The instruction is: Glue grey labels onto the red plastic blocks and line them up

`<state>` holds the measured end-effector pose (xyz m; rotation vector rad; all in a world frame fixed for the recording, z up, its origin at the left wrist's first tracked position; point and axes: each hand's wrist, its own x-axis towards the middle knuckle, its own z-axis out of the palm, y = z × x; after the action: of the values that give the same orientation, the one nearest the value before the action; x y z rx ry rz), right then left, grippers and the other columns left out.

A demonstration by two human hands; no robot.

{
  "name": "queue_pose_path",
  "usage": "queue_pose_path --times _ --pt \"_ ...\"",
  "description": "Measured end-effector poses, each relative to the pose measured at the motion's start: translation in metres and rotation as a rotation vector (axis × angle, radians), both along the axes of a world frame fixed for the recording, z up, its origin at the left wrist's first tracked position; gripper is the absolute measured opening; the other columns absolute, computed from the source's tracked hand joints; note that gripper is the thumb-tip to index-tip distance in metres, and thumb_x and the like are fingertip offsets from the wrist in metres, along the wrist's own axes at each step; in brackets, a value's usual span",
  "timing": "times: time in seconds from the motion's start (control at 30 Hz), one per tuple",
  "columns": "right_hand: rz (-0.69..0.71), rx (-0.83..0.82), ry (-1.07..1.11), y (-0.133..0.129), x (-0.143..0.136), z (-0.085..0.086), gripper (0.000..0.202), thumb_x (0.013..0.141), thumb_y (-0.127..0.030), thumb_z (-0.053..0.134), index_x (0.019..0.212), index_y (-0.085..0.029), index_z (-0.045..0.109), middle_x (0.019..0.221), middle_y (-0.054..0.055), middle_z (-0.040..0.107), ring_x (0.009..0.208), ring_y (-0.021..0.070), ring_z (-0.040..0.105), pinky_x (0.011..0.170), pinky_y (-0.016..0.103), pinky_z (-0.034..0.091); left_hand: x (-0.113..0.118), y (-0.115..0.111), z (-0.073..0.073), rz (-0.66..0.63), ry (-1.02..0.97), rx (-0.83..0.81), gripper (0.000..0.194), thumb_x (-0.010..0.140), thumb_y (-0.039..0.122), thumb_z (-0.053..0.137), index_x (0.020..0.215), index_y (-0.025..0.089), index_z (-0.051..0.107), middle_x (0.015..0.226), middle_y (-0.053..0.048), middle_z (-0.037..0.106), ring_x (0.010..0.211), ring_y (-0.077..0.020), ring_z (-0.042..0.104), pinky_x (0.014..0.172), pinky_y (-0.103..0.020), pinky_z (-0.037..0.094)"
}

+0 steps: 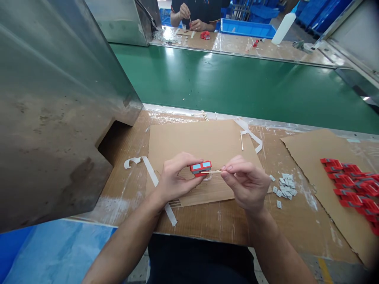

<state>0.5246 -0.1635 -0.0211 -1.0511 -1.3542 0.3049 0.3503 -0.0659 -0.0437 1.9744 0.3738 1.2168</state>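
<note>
Between the thumb and fingers of my left hand [177, 175] is a small red plastic part [201, 167] with two light-blue panels and a grey band. My right hand [247, 179] pinches a thin cotton swab [213, 172], whose far end meets the lower front of the red part. Both hands are over a cardboard sheet [189, 138] taped to the table. Partly hidden behind the red part, a small clear round dish [209, 176] sits on the cardboard. To the right of my right hand lies a loose pile of small grey tiles [286, 186].
Several red parts [352, 181] lie on another cardboard sheet [308, 154] at right. A swab [242, 141] and white tape [151, 171] are on the near sheet. A metal housing [59, 110] stands at left. Across a green belt [237, 79], another person's hands [192, 19] work.
</note>
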Motion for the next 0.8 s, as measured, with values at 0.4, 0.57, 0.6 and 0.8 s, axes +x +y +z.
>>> queue_pose_path --times 0.4,0.57,0.6,0.8 --pt "0.038 0.025 -0.025 0.0 0.003 -0.002 0.031 0.082 0.002 0.072 0.099 -0.024 0.072 0.083 0.0 0.073 0.075 0.0163 0.066 0.066 0.034 0.053 0.0 0.0 0.002 0.011 -0.003 0.02 0.026 0.078 0.013 0.082 0.102 0.015 0.072 0.089 -0.008 0.077 0.079 -0.0167 0.071 0.073 -0.029 0.056" --pt "0.013 0.033 -0.058 0.0 0.003 -0.002 0.03 0.082 0.001 0.072 0.098 -0.024 0.072 0.082 -0.001 0.073 0.074 0.016 0.066 0.066 0.034 0.053 -0.002 0.0 0.002 0.018 0.015 0.018 0.027 0.078 0.012 0.081 0.103 0.015 0.072 0.09 -0.008 0.077 0.079 -0.0167 0.071 0.073 -0.03 0.056" --pt "0.013 0.034 -0.061 0.0 0.003 -0.002 0.029 0.082 0.001 0.072 0.098 -0.024 0.072 0.082 -0.001 0.073 0.073 0.016 0.066 0.065 0.034 0.053 -0.003 0.001 0.002 0.016 0.023 0.019 0.027 0.079 0.012 0.081 0.104 0.015 0.072 0.091 -0.008 0.077 0.079 -0.0168 0.071 0.073 -0.03 0.055" --pt "-0.032 0.1 0.009 -0.007 0.022 0.007 0.031 0.081 0.001 0.072 0.098 -0.025 0.073 0.078 -0.001 0.071 0.073 0.0159 0.065 0.063 0.032 0.052 -0.005 0.002 0.001 0.044 0.039 0.019 0.026 0.08 0.01 0.077 0.104 0.016 0.071 0.09 -0.007 0.076 0.078 -0.0168 0.069 0.072 -0.031 0.055"
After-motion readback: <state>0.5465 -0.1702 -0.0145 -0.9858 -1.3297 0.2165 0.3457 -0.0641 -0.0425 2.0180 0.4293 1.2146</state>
